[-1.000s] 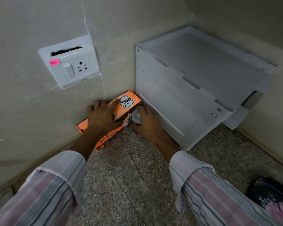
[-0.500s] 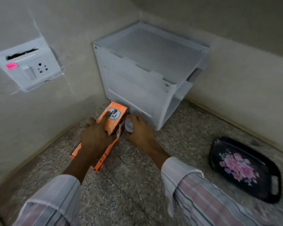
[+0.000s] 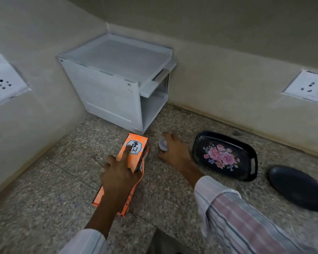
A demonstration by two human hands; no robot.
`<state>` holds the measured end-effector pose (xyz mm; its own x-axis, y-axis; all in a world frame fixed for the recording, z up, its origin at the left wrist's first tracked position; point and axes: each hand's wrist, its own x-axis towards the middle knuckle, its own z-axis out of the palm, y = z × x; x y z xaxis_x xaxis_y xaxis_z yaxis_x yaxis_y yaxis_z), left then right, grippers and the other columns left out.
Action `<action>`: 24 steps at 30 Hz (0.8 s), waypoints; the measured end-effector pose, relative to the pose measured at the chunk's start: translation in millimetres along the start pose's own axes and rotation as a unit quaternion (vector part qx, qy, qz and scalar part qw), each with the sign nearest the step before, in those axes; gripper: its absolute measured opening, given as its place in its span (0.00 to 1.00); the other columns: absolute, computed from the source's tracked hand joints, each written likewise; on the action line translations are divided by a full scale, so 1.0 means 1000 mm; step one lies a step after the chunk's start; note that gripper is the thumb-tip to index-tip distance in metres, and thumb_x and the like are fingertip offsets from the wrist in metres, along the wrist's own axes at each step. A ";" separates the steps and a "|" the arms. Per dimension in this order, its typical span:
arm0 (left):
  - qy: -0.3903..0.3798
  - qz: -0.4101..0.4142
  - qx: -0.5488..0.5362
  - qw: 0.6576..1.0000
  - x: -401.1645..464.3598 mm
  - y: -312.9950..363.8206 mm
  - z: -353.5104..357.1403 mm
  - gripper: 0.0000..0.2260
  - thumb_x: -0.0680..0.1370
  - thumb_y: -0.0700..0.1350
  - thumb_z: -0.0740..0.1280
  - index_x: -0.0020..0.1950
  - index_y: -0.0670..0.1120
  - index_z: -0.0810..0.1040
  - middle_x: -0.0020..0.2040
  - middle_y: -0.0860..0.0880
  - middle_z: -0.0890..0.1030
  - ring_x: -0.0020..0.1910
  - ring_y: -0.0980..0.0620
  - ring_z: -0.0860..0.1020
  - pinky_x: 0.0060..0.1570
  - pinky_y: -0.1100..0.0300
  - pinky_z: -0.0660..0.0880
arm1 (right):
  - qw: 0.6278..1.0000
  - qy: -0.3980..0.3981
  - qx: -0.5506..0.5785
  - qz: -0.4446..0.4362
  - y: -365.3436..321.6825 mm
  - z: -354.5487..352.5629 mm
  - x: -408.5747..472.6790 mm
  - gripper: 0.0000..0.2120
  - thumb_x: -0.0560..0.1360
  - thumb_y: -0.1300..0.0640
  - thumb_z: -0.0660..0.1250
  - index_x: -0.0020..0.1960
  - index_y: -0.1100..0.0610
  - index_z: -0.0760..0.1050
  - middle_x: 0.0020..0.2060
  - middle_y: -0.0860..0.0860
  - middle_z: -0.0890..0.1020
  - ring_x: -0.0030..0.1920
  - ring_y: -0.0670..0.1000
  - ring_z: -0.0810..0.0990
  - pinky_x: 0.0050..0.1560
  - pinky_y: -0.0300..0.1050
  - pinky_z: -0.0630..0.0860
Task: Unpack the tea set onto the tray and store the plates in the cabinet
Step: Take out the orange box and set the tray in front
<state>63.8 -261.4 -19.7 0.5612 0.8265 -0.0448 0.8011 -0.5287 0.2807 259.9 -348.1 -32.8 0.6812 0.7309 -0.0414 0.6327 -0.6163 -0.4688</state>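
Nearest, two striped sleeves (image 3: 246,220) reach over a speckled stone counter (image 3: 44,208). Left hand (image 3: 118,177): it presses down on the orange box (image 3: 134,154), forefinger stretched along the box top, the other fingers curled over its near part, thumb at the right side. The box lies on the counter with its far end raised and seemingly open; its contents are hidden. Right hand (image 3: 173,151): fingers wrapped round a small pale cup (image 3: 163,143), held just right of the box's open end and low over the counter; whether it touches the stone cannot be told. Right of that hand lies the black tray (image 3: 246,149), printed with pink flowers and bearing nothing. Further right, near the frame edge, a dark plate (image 3: 299,187) rests on the counter. Beyond, in the corner, stands the white cabinet (image 3: 106,92), its opening facing right; the visible part of the interior shows nothing inside. Wall sockets (image 3: 4,85) flank the scene on both walls.

Progress, as judged: early. One cup is out of the box but not yet on the tray; the remaining pieces presumably sit in the box. The plate is not yet stored. Remaining: set the cup on the tray, unpack the rest, move the plates into the cabinet.
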 end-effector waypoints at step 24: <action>0.038 0.066 0.011 0.997 0.022 0.010 0.011 0.41 0.68 0.68 0.67 0.78 0.60 0.57 0.62 0.39 0.69 0.58 0.34 0.73 0.50 0.39 0.74 | 0.996 0.043 0.080 0.002 0.005 -0.003 0.026 0.41 0.68 0.41 0.73 0.76 0.46 0.60 0.70 0.54 0.71 0.64 0.61 0.77 0.59 0.59 0.79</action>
<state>86.5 -250.5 -28.5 0.6448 0.7616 0.0642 0.7263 -0.6368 0.2590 281.4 -332.6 -33.7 0.7170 0.6964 0.0289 0.5680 -0.5597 -0.6035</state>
